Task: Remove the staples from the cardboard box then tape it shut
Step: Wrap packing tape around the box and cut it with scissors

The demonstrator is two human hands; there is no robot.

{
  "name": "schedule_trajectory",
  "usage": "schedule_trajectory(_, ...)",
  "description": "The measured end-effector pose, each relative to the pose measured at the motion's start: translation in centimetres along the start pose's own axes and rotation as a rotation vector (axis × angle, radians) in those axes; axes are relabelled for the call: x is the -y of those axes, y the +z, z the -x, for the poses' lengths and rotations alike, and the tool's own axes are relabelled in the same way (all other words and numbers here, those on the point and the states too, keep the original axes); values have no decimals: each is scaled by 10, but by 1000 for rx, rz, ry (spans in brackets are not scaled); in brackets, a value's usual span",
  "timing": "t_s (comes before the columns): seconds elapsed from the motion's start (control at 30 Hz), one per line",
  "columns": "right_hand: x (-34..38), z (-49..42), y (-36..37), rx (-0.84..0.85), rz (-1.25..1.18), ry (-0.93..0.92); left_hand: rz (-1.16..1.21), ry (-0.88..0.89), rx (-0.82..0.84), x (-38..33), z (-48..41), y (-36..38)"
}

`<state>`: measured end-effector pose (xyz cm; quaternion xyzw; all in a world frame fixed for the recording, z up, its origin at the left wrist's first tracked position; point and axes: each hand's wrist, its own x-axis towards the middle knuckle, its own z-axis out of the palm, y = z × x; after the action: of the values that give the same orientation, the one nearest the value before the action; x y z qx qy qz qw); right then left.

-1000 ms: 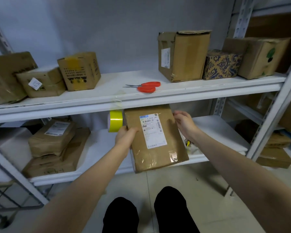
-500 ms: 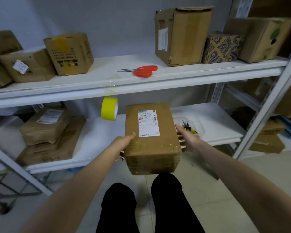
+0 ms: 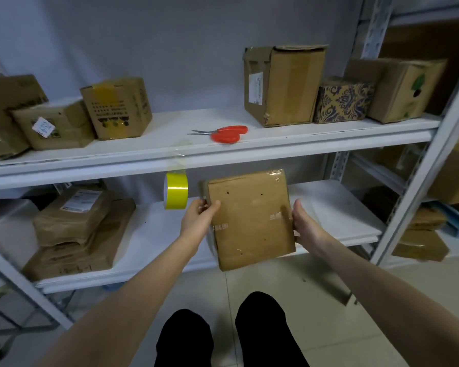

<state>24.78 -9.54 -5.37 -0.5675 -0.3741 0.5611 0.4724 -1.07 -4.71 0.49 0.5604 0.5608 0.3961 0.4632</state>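
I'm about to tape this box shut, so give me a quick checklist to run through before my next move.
1. Box secure: left hand and right hand grip opposite sides of the cardboard box: ok.
2. Staples out: the facing side shows only small holes; other sides are hidden: cannot tell.
3. Tape at hand: yellow tape roll hangs from the upper shelf edge beside the left hand: ok.
4. Scissors ready: red scissors lie on the upper shelf: ok.
5. Free hand for tape: both hold the box: not ok.

Both hands hold the cardboard box (image 3: 251, 218) before the lower shelf (image 3: 337, 205): left hand (image 3: 198, 219) at its left edge, right hand (image 3: 306, 225) at its right. A yellow tape roll (image 3: 176, 190) hangs just beside.
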Motion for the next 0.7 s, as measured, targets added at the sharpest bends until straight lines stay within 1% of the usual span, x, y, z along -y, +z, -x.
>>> schedule_trajectory(0.07,5,1,-2,32,25,-45,18,41,0,-4,1,1)
schedule_trajectory(0.13,10,0,-2,29,31,-85,41,64,-15,-7,-2,1)
schedule_trajectory(0.23,17,-2,-2,-24,20,-118,82,62,-27,-11,-5,1)
schedule_trajectory(0.33,21,-7,-5,-82,-2,-191,129,36,-41,-9,-8,1)
schedule_trajectory(0.4,28,-8,-5,-129,24,-219,149,34,-50,-8,-12,0)
schedule_trajectory(0.5,36,-11,-3,-193,126,-194,205,39,-48,-11,-14,0)
schedule_trajectory(0.57,36,-15,1,-198,200,-142,183,26,-4,-9,-17,1)
schedule_trajectory(0.63,32,-22,8,-201,195,-73,114,-23,42,-2,-22,1)
schedule_trajectory(0.7,33,-25,19,-172,148,-59,62,-84,37,18,-40,-3)
